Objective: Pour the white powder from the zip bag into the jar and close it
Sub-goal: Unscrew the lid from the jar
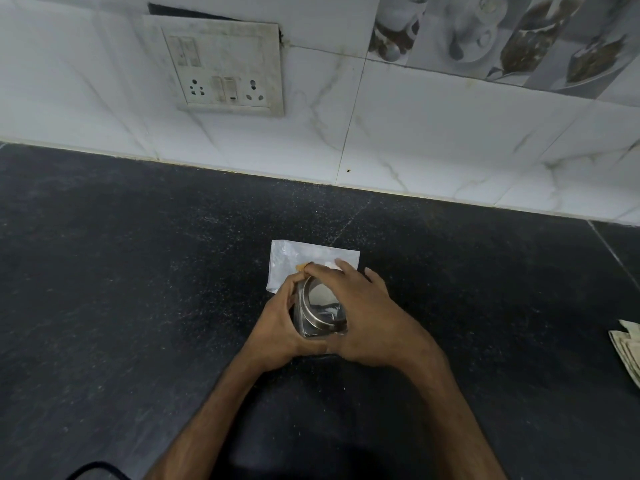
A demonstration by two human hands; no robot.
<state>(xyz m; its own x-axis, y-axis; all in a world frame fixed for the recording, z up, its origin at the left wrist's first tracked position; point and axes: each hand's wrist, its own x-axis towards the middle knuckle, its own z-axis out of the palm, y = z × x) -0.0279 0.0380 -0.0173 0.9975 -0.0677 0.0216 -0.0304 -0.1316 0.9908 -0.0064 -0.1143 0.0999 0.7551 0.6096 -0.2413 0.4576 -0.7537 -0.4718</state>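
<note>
A clear glass jar with a round metal lid stands on the black counter, near the middle of the view. My left hand wraps around the jar's left side. My right hand lies over the lid from the right, fingers curled on its rim. Just behind the jar a clear zip bag lies flat on the counter, partly hidden by my fingers; a little white shows inside it. The jar's contents are hidden by my hands and the lid.
The black stone counter runs to a white tiled wall with a switch and socket plate at upper left. Folded paper lies at the right edge. A dark cable curves at the bottom left.
</note>
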